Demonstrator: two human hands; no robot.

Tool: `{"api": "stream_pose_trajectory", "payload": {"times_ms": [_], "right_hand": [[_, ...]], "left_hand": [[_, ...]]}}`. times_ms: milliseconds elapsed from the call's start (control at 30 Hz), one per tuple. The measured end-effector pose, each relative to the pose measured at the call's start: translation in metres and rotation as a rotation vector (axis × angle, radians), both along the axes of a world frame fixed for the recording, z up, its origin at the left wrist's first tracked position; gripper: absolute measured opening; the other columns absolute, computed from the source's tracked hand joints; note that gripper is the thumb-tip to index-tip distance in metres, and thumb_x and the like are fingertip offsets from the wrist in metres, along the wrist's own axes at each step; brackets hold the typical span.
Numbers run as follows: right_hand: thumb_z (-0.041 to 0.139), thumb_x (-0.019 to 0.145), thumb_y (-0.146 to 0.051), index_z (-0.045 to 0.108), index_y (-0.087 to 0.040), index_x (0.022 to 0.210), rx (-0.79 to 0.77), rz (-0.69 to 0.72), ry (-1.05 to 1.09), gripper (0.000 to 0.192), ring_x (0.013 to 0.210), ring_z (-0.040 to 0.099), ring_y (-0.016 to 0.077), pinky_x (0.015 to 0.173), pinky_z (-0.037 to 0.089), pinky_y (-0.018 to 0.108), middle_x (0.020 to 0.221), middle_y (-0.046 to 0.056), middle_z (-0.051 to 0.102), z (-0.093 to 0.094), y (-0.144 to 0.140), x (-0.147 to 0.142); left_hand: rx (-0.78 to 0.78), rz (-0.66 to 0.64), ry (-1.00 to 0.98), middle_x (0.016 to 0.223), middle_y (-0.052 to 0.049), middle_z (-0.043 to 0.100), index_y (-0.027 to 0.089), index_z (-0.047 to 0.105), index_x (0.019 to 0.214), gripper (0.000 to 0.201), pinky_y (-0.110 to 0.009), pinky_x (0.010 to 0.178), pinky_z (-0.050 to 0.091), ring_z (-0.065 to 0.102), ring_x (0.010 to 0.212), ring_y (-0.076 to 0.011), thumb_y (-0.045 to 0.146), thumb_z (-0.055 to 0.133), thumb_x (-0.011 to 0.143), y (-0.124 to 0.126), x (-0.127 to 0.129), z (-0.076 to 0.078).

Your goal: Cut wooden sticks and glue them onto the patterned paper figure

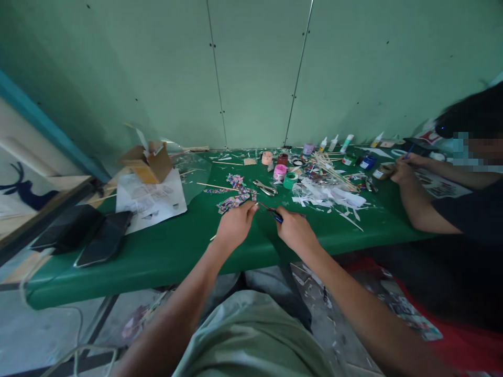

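Observation:
My left hand (234, 224) is closed in a pinch over the green table, thumb against fingers. What it pinches is too small to make out. Close to its right, my right hand (295, 228) grips a slim tool with a dark blue handle (279, 215), its thin dark tip pointing toward the left fingertips. Whether the tip touches anything there cannot be seen. Just beyond my left hand lie colourful patterned pieces (234, 200) and a thin wooden stick (216, 186). Metal pliers (265, 188) rest behind the gap between my hands.
Paint jars, including a pink one (280, 172) and a green one (290, 180), stand behind white paper scraps (334, 195). At left are a cardboard box (150, 163), printed sheets (157, 204) and a phone (104, 238). A co-worker's hands (404, 167) work at right.

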State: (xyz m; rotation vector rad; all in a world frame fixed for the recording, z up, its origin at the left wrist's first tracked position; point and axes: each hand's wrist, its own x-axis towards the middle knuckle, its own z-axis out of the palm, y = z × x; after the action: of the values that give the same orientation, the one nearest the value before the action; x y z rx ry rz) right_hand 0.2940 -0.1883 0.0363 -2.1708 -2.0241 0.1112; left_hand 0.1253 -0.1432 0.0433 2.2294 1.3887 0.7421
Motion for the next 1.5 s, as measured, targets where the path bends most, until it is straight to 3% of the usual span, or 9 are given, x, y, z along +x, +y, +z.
{"api": "stream_pose_trajectory", "payload": {"times_ms": [100,200,333,500,600,800,933,1167,1500], "right_hand": [[0.043,0.09,-0.026,0.053,-0.023,0.116,0.014,0.021,-0.001,0.029,0.086,0.065,0.0233,0.069,0.043,0.028,0.098,0.008,0.068,0.004,-0.001,0.007],[0.043,0.091,-0.027,0.053,-0.022,0.117,0.025,0.063,-0.002,0.028,0.086,0.065,0.0224,0.069,0.043,0.027,0.1,0.008,0.067,0.004,-0.002,0.008],[0.04,0.092,-0.028,0.05,-0.02,0.122,-0.003,0.066,-0.008,0.033,0.083,0.066,0.0233,0.069,0.043,0.028,0.095,0.011,0.068,0.002,-0.003,0.002],[0.036,0.093,-0.03,0.051,-0.021,0.121,-0.005,0.038,0.048,0.033,0.083,0.066,0.0243,0.068,0.043,0.03,0.092,0.011,0.068,0.0,-0.002,-0.002],[0.038,0.093,-0.033,0.052,-0.023,0.118,-0.009,0.037,0.059,0.031,0.085,0.066,0.0245,0.069,0.043,0.03,0.094,0.01,0.068,0.002,0.0,0.002],[0.04,0.09,-0.027,0.052,-0.022,0.113,-0.004,0.058,-0.013,0.026,0.085,0.065,0.0238,0.07,0.043,0.029,0.098,0.009,0.067,0.011,0.001,0.009],[0.04,0.09,-0.023,0.052,-0.019,0.114,-0.026,0.084,-0.061,0.027,0.086,0.065,0.0243,0.07,0.044,0.03,0.097,0.011,0.067,0.012,-0.003,0.007],[0.038,0.092,-0.028,0.047,-0.021,0.125,-0.048,0.04,-0.034,0.035,0.084,0.066,0.0247,0.07,0.044,0.031,0.095,0.012,0.067,0.006,-0.006,0.001],[0.039,0.091,-0.023,0.051,-0.021,0.114,0.003,0.099,-0.086,0.026,0.082,0.064,0.0232,0.066,0.041,0.028,0.096,0.009,0.067,0.024,-0.007,0.017]], "left_hand": [[-0.306,-0.281,-0.316,0.057,0.002,0.041,0.015,0.06,0.099,0.044,-0.021,0.05,0.032,0.039,0.049,-0.0097,0.046,0.029,0.093,0.014,-0.01,0.001],[-0.47,-0.342,-0.396,0.054,0.005,0.034,0.014,0.058,0.089,0.04,-0.02,0.044,0.026,0.028,0.043,-0.007,0.047,0.035,0.091,0.021,-0.013,-0.001],[-0.158,-0.189,-0.267,0.061,0.001,0.05,0.016,0.06,0.082,0.031,-0.021,0.053,0.033,0.043,0.052,-0.0097,0.036,0.038,0.091,0.013,-0.004,-0.006],[0.196,0.149,0.035,0.082,-0.008,0.067,0.02,0.064,0.105,0.032,-0.025,0.06,0.035,0.058,0.067,-0.0169,0.031,0.037,0.092,-0.006,0.008,-0.008],[0.175,0.105,-0.001,0.082,-0.007,0.067,0.021,0.064,0.107,0.034,-0.025,0.06,0.035,0.057,0.068,-0.0166,0.038,0.038,0.093,-0.004,0.005,-0.005],[-0.185,-0.243,-0.278,0.059,0.001,0.051,0.014,0.063,0.092,0.042,-0.021,0.054,0.035,0.044,0.053,-0.0107,0.042,0.032,0.093,0.019,-0.008,-0.002],[-0.035,-0.152,-0.161,0.065,-0.001,0.057,0.016,0.062,0.085,0.033,-0.021,0.057,0.036,0.049,0.058,-0.0116,0.035,0.036,0.092,0.013,-0.005,-0.004],[0.211,0.148,0.149,0.095,-0.01,0.067,0.02,0.061,0.108,0.034,-0.024,0.063,0.036,0.061,0.078,-0.018,0.032,0.032,0.095,-0.012,0.009,-0.008],[-0.439,-0.369,-0.393,0.055,0.005,0.036,0.015,0.057,0.088,0.04,-0.02,0.045,0.027,0.028,0.044,-0.0073,0.045,0.032,0.093,0.017,-0.007,0.006]]}}
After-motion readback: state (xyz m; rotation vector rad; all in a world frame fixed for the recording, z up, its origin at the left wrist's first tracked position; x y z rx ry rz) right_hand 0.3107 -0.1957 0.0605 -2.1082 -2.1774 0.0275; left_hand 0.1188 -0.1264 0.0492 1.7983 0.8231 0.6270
